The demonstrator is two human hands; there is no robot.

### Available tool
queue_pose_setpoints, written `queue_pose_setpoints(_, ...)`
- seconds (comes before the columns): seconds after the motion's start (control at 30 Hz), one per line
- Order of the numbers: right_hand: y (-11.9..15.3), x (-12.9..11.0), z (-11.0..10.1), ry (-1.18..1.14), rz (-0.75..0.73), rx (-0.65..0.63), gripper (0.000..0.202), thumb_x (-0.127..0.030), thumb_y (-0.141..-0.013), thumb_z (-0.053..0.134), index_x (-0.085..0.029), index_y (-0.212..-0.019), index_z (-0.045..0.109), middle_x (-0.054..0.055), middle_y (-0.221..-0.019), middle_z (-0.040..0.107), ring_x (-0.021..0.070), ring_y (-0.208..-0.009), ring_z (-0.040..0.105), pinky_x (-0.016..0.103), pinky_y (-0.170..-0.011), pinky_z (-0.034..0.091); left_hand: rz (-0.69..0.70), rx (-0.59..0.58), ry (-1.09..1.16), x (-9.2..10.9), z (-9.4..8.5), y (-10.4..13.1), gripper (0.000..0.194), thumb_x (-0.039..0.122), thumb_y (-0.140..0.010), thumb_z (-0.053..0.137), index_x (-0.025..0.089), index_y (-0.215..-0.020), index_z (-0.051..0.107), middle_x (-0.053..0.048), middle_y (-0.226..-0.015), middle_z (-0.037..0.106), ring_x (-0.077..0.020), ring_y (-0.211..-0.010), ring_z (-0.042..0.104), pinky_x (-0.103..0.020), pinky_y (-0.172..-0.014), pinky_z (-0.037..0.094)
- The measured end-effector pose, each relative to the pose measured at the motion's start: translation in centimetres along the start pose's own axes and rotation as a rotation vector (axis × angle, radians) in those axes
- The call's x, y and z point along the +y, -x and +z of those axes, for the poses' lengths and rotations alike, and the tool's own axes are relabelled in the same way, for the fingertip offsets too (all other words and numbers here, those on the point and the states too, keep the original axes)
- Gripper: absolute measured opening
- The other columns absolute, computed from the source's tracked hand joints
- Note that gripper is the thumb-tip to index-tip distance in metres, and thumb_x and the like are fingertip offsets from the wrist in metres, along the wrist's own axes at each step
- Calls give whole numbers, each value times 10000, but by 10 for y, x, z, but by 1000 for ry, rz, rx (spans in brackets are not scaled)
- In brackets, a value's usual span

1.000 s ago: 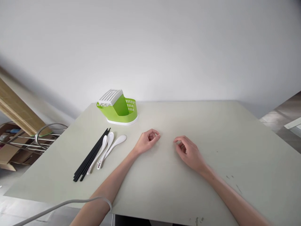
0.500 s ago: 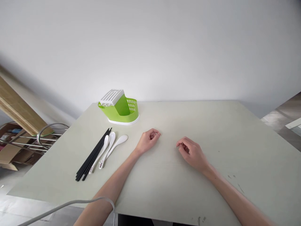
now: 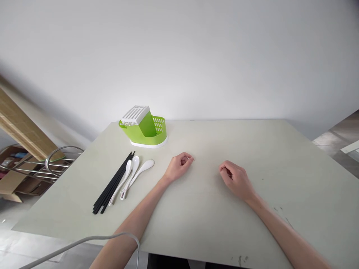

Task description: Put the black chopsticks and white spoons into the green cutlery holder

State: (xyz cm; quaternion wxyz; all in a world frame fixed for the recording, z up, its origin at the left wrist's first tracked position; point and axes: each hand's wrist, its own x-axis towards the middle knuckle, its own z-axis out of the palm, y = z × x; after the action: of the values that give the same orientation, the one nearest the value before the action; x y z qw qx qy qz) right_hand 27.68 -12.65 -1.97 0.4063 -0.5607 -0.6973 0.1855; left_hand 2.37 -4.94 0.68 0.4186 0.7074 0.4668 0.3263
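My left hand [image 3: 181,166] rests on the table with its fingers curled in and the thumb against them; nothing shows in its hollow. To its left lie three white spoons [image 3: 144,167], their handles toward me, two of them crossing. A bundle of several black chopsticks [image 3: 114,184] lies slanted beside the spoons. Behind these stands a green and white utensil holder [image 3: 143,129], with a slotted white top on its left part and an open basket on its right. My right hand [image 3: 236,179] is curled into a loose fist on the table, apart from every object.
The pale table [image 3: 202,224] meets a white wall [image 3: 196,67] at its back edge. A grey cable [image 3: 92,238] passes over my left forearm. Left of the table are a metal rack [image 3: 53,164], a cardboard box [image 3: 14,183] and a leaning wooden board [image 3: 26,125].
My right hand has shifted a little to the right, away from my left hand, and its fingers have curled tighter. The view has moved slightly; the objects stay in place.
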Motion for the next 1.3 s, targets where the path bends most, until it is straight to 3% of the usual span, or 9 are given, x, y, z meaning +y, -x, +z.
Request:
queue_pose_setpoints(0.63, -1, 13, -7, 51, 22, 8, 209, -266, -955, 478, -245, -758, 543, -20, -663, 565, 145, -557, 452, 277, -550, 370, 2, 2, -22, -1, 1, -2, 369, 560, -934, 588, 199, -900, 663, 37, -623, 556, -128, -565, 458, -271, -569, 366)
queue_pose_setpoints(1.3, -1, 13, -4, 95, 20, -31, 196, -258, -970, 488, -244, -825, 619, -11, -744, 661, 144, -585, 523, 281, -592, 389, -5, -18, -48, -1, 0, -1, 353, 541, -948, 585, 197, -909, 655, 34, -641, 579, -126, -576, 471, -273, -584, 378)
